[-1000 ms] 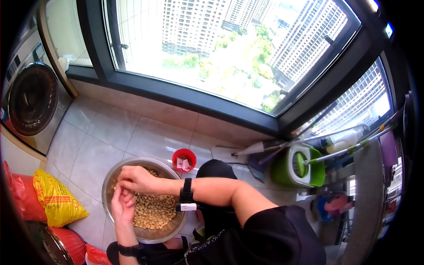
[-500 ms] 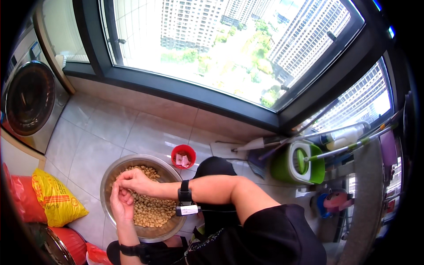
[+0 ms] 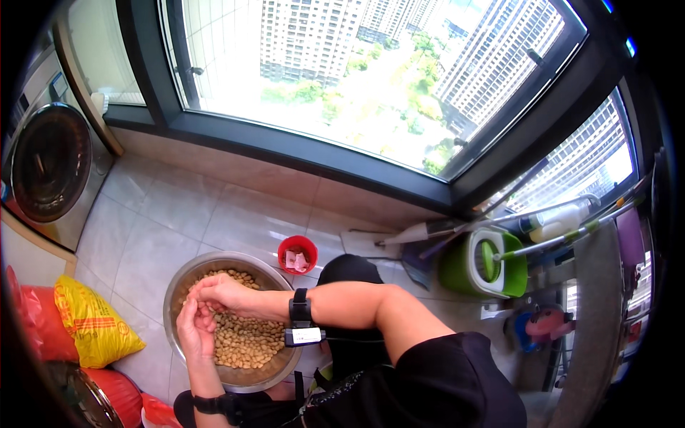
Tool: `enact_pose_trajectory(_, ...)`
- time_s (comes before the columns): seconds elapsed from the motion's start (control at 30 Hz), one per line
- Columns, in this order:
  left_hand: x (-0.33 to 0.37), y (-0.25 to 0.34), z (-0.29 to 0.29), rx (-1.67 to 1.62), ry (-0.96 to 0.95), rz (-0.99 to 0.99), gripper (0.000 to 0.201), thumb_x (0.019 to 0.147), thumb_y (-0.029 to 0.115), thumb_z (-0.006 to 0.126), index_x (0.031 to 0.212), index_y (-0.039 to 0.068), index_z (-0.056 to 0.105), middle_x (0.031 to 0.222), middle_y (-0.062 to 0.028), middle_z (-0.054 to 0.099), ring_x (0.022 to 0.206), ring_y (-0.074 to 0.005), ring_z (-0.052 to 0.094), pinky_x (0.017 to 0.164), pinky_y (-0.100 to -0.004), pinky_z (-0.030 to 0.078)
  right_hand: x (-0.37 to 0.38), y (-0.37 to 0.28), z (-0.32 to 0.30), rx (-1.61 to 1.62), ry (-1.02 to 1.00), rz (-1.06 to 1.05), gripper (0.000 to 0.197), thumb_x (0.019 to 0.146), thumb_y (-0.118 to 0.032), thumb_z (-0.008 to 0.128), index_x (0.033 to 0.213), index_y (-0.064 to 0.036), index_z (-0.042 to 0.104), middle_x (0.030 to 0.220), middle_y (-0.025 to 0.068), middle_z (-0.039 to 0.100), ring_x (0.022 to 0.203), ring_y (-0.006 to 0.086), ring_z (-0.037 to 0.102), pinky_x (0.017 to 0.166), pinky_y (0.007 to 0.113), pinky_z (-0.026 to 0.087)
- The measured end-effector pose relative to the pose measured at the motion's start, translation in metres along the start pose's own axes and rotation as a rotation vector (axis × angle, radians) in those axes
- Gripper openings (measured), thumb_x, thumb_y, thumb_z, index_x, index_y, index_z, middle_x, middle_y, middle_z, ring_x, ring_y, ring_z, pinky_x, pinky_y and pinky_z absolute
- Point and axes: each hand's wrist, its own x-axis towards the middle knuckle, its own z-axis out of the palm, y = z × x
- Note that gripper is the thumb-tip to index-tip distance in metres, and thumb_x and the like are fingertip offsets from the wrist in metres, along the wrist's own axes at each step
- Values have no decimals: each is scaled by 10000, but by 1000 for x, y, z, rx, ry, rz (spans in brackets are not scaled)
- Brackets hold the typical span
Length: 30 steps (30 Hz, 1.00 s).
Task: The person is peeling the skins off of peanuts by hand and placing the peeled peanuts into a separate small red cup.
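A wide metal basin (image 3: 184, 277) stands on the floor before me with a heap of tan, unshelled peanuts (image 3: 251, 344) in it. Above its left part my two hands meet. My right hand (image 3: 225, 294) reaches across from the right, its fingers bent and pinched together. My left hand (image 3: 195, 329) comes up from below with its fingers curled, its tips against those of the right. Whatever lies between the fingertips is too small and covered to make out. A dark band with a small box (image 3: 303, 335) is strapped on my right wrist.
A small red bucket (image 3: 297, 255) with pink paper inside stands beyond the basin. To the left are a yellow plastic bag (image 3: 96, 324), red bags and a front-loading washer (image 3: 50, 164). A green mop bucket (image 3: 464, 264) and mop handles stand right, beneath the window.
My hands stay together over the basin, with only slight movement of the fingers. The whole view has shifted a little; nothing else has visibly moved.
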Motion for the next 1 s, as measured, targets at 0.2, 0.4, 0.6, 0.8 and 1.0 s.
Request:
enact_pose_trajectory(0.2, -1, 0, -6, 48, -20, 32, 145, 902, 180, 549, 898, 36, 570, 713, -29, 534, 538, -97, 470, 427, -206, 344, 5, 5, -3, -41, -27, -61, 102, 853, -140, 604, 859, -46, 642, 685, -4, 601, 558, 53, 514, 477, 190, 354)
enact_pose_trajectory(0.4, 3, -2, -14, 71, 65, -5, 143, 893, 165, 519, 864, 34, 570, 668, -23, 535, 539, -100, 479, 421, -211, 345, 6, -2, -8, -539, -57, -387, 130, 841, -150, 616, 855, -22, 628, 694, 24, 604, 606, 121, 554, 567, 291, 449)
enact_pose_trajectory(0.6, 8, -9, -17, 70, 172, -1, 172, 880, 198, 537, 891, 35, 591, 691, -21, 560, 545, -90, 478, 421, -211, 335, -8, -9, 4, -962, 34, -828, 57, 801, -78, 598, 819, -34, 568, 707, 46, 567, 614, 138, 539, 576, 316, 449)
enact_pose_trajectory(0.8, 12, -1, -22, 3, 219, 7, 174, 859, 191, 530, 921, 40, 590, 750, -28, 557, 626, -112, 495, 509, -232, 377, 0, 2, -12, -206, 56, -203, 67, 821, -78, 467, 805, -50, 526, 683, -17, 526, 572, 64, 472, 490, 220, 369)
enact_pose_trajectory(1.0, 11, -1, -19, -151, 120, 6, 134, 862, 189, 535, 893, 60, 559, 743, -25, 514, 615, -133, 459, 503, -249, 352, 15, 22, -40, -964, 109, -225, 160, 818, -170, 495, 803, -50, 600, 663, 58, 607, 589, 173, 590, 502, 312, 449)
